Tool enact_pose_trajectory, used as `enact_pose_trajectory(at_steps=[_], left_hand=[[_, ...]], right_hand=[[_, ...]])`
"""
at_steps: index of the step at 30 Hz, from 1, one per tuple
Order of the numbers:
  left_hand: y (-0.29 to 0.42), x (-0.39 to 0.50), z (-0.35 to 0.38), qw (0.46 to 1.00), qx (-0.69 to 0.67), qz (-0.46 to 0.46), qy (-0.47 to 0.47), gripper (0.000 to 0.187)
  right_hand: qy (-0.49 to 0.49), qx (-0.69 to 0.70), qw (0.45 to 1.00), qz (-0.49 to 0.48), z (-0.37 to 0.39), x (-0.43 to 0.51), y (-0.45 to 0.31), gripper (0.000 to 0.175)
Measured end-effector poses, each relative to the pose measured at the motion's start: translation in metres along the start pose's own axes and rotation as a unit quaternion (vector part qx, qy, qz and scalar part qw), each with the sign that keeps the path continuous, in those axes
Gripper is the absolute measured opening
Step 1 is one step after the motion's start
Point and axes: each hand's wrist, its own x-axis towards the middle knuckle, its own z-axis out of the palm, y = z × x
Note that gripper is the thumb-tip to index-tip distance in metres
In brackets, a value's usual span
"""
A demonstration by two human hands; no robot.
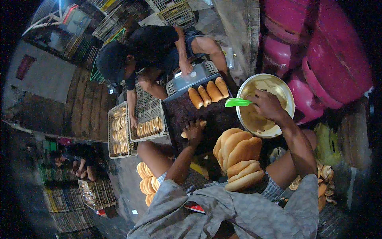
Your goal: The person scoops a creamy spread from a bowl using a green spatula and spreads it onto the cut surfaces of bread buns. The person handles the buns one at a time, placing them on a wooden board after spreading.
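Low over a dark tabletop (176, 119), my left hand (193, 131) is closed around a small bread roll (184, 135), whose ends show past the fingers. My right hand (265, 103) grips a bright green plastic spatula (238, 102) by its end. It is above a round pale tub (286, 86) with a tan creamy spread (246, 119) smeared inside. A cluster of joined golden bread rolls (237, 148) rests close to my lap. Several browned rolls (206, 95) lie in a row on the far part of the tabletop.
Across from me a co-worker (155, 44) reaches toward crates. Plastic crates (162, 119) of rolls stand at the left, more rolls (146, 179) by my left leg. Pink gas cylinders (334, 59) crowd the right. Another person (79, 161) bends over a crate (98, 194).
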Motion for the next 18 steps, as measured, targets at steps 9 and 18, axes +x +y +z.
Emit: enact_pose_trajectory(at_steps=[9,18], left_hand=[[-0.068,0.045,-0.019,0.526,-0.82,-0.182,-0.134,0.029],[0.022,0.085,-0.096,0.884,-0.433,-0.138,-0.106,0.049]], right_hand=[[0.024,0.005,0.999,0.034,-0.019,-0.004,0.016,0.033],[-0.232,-0.111,0.952,0.164,0.016,0.006,0.082,0.031]])
